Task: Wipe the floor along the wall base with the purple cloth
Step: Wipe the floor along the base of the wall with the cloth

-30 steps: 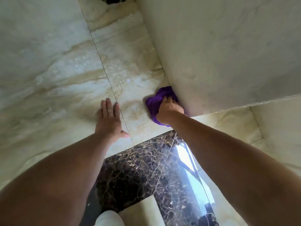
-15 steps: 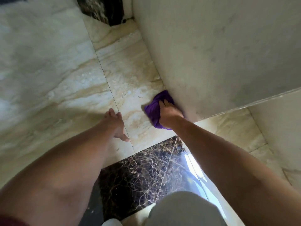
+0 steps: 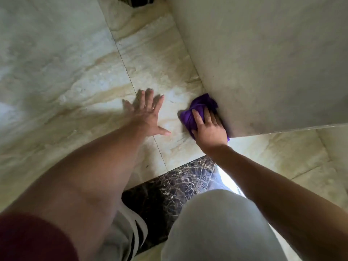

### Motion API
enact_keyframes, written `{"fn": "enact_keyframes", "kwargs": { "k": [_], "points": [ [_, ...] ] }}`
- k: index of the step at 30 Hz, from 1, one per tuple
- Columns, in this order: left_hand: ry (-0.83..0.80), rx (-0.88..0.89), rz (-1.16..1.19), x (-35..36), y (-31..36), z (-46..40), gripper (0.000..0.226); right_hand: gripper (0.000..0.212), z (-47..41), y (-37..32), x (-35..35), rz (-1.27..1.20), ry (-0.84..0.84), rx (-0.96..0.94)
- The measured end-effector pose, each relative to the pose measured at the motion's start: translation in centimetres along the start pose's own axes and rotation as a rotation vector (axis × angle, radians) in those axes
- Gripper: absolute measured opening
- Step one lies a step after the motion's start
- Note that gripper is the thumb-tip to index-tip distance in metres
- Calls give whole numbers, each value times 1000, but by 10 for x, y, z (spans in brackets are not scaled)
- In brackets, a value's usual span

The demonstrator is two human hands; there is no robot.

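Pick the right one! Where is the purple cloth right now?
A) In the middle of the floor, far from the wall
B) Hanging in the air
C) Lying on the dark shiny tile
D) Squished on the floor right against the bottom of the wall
D: the right hand presses the purple cloth onto the pale floor right where the wall begins.

Lighting soft and fairly dim overall. Strong glare on the dark marble tile (image 3: 169,187) at lower centre, blown out to white. Diffuse shadow on the pale floor (image 3: 56,72) beneath the left hand (image 3: 148,115), whose fingers (image 3: 149,97) show motion blur. Wide-angle distortion bends lines toward the frame edges.
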State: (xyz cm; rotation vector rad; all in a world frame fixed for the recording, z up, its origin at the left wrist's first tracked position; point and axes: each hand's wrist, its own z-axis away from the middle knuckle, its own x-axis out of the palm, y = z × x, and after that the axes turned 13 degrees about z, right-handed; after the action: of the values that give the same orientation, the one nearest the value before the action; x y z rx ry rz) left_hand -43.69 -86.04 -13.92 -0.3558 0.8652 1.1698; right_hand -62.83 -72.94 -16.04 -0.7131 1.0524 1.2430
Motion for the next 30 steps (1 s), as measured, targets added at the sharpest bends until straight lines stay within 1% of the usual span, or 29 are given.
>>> {"fn": "enact_keyframes", "kwargs": {
  "k": [2,5,9,11,14,17,20,21,23,24,25,26,28,30],
  "points": [
    [53,22,-9,12,-8,-10,142,68,-2,-1,1,-54,69,66],
    [103,66,49,36,-22,-18,143,68,-9,-11,7,-101,69,125],
    [193,117,81,43,-32,-21,142,69,-22,-11,0,-98,107,107],
    [201,125,94,42,-34,-22,141,68,-36,-13,-4,-102,134,100],
    [212,132,99,48,-37,-21,141,69,-69,-24,-18,-91,96,88],
    [180,119,106,49,-36,-23,141,72,-114,-37,-47,-30,65,46],
    [128,114,100,43,-35,-23,142,62,-135,-44,-77,112,38,9],
    [116,111,106,41,-35,-22,142,55,-132,-44,-81,181,62,5],
    [110,101,116,39,-33,-20,141,41,-117,-41,-82,291,165,-15],
    [111,93,124,38,-32,-20,141,39,-109,-37,-78,306,218,-45],
    [115,88,125,37,-31,-20,140,42,-103,-32,-74,303,262,-95],
    [119,86,114,35,-29,-20,141,52,-98,-26,-69,301,280,-155],
    [143,74,70,33,-29,-21,145,74,-93,-12,-58,265,247,-251],
    [174,44,70,33,-33,-25,151,81,-99,-2,-46,225,197,-277]
  ]
}}
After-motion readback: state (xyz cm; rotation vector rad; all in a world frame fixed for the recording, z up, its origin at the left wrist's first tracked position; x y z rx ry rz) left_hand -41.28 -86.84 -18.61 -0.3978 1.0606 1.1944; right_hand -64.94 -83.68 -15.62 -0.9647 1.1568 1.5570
